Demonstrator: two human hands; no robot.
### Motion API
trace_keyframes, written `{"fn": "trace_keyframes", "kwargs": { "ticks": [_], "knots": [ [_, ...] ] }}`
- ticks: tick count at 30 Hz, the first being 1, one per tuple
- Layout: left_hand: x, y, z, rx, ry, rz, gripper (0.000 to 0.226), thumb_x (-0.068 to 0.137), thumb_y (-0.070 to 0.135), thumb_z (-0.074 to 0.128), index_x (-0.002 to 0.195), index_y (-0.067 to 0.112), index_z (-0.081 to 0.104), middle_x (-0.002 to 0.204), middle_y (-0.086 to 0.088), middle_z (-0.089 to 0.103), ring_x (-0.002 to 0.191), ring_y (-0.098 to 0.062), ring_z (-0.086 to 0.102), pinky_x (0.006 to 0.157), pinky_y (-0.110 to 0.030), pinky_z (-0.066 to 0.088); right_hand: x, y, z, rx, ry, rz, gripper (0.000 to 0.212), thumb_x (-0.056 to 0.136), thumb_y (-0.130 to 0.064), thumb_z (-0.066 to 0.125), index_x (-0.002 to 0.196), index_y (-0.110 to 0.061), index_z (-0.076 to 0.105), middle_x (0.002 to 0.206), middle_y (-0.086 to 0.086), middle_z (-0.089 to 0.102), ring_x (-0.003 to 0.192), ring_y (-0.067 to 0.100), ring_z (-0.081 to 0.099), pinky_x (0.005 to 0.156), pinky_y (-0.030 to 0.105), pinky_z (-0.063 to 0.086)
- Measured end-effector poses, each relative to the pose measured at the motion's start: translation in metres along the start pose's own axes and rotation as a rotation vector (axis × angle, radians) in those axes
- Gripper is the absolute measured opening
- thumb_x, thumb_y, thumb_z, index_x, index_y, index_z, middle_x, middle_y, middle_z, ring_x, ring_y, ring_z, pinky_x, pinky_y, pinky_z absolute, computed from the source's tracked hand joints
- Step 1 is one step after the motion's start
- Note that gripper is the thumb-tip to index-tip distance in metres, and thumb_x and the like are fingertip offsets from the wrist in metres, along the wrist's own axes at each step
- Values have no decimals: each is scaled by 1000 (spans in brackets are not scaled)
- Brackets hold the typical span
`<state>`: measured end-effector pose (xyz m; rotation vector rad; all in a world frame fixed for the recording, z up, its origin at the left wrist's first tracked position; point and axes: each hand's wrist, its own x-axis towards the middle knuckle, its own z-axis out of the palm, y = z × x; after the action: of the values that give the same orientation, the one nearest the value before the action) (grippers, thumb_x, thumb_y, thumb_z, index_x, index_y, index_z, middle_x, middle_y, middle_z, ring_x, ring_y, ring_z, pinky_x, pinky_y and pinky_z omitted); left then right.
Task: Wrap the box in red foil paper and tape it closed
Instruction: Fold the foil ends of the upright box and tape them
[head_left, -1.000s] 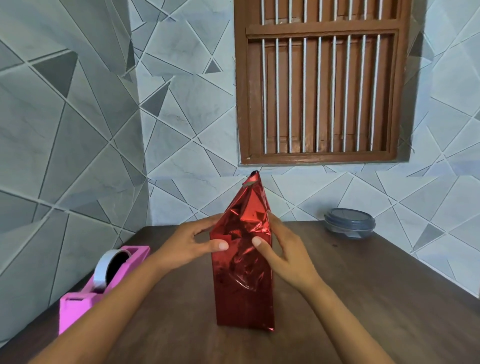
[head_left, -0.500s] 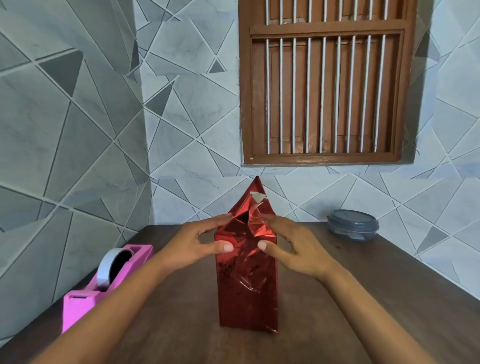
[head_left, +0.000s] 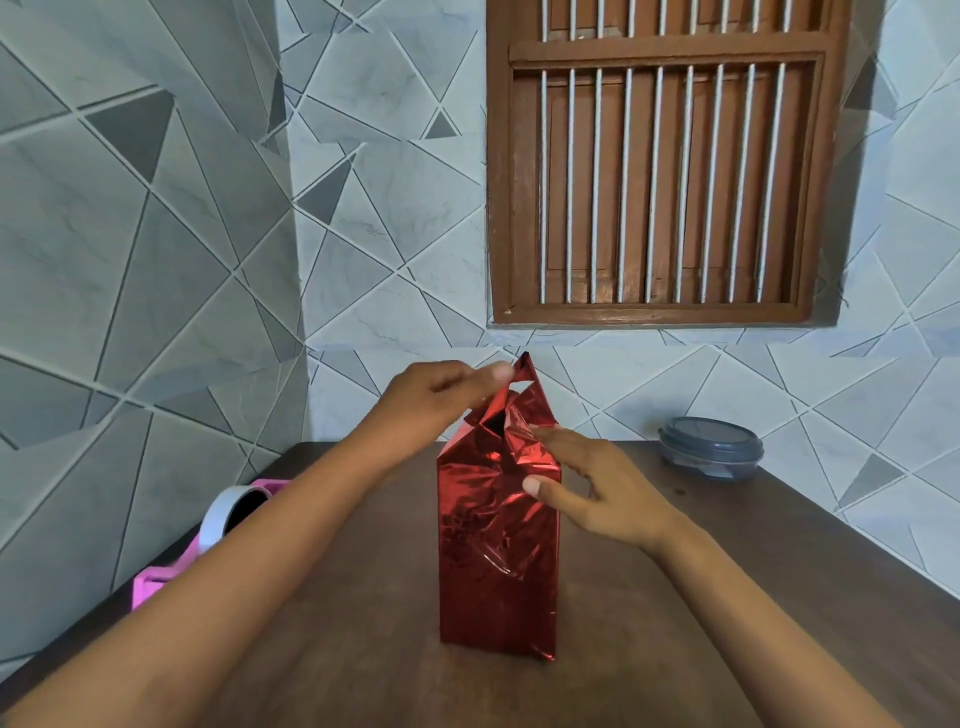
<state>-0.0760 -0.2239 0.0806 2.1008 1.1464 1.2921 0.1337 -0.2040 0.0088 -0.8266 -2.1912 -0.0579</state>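
Brown table, tiled corner. Foil-wrapped box upright at table centre. Left hand pinches raised top flap. Right hand, fingers straight, presses folded foil at box top.

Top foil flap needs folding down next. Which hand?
Left: the left hand pinches the foil flap at its tip, while the right hand rests open against the wrapped box, steadying it.

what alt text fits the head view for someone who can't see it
A tall red foil-wrapped box stands upright on a brown table; the left hand pinches its top flap, the right hand touches its side.
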Motion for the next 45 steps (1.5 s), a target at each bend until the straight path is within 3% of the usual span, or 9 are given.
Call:
{"fn": "trace_keyframes", "kwargs": {
  "ticks": [6,10,15,19,23,27,35,41,45],
  "knots": [
    [22,27,10,420,8,54,13,68,30,79,75,23,71,72,6,68,67,-11,59,65,-25,43,-1,-3,-1,24,11,14,43,88,-46,51,104,-10,65,113,-5,65,105,9,59,88,34,46],
    [18,29,7,39,13,-7,3,78,13,72,78,15,70,80,-7,69,77,-13,63,78,-25,48,-1,-4,-1,65,8,24,44,87,-47,52,112,-13,66,125,-9,62,116,3,54,97,29,44],
    [7,21,11,-378,217,-93,10,93,24,54,89,22,63,91,4,65,84,-10,56,69,-19,42,-6,-3,-2,97,43,42,39,88,-46,52,114,-20,66,124,-14,61,112,0,56,94,29,47],
    [9,21,8,138,155,223,34,72,53,64,98,32,59,100,13,55,90,1,50,73,-11,37,-6,-2,-2,85,33,50,39,89,-45,52,117,-20,64,124,-12,61,111,2,57,93,31,47],
    [8,25,23,838,166,625,43,66,63,63,89,25,64,97,6,50,96,-17,48,77,-30,30,-8,-3,4,70,52,78,48,89,-50,49,124,-19,58,122,-8,61,112,3,56,93,29,46],
    [11,31,29,1034,150,587,35,83,49,61,101,19,66,105,-1,56,106,-22,44,81,-31,26,-10,-3,8,54,87,95,58,88,-59,44,117,-12,59,116,-4,62,106,9,57,89,34,47],
    [13,27,32,942,297,723,28,82,33,48,71,18,69,80,4,63,80,-22,55,67,-30,37,-13,-4,18,75,144,147,67,87,-56,44,145,-23,35,148,-9,37,137,3,32,112,33,31],
    [11,35,30,-141,546,209,14,89,21,52,77,22,60,84,12,61,81,-9,58,75,-28,44,-15,-1,14,65,137,136,66,89,-59,42,144,-24,37,146,-9,42,135,4,36,108,38,37],
    [2,35,26,253,419,360,32,77,60,51,83,29,53,90,18,52,89,-4,49,68,-23,39,-14,-1,16,57,130,125,67,89,-60,41,145,-24,36,148,-10,40,136,3,34,109,37,36]
  ]
}}
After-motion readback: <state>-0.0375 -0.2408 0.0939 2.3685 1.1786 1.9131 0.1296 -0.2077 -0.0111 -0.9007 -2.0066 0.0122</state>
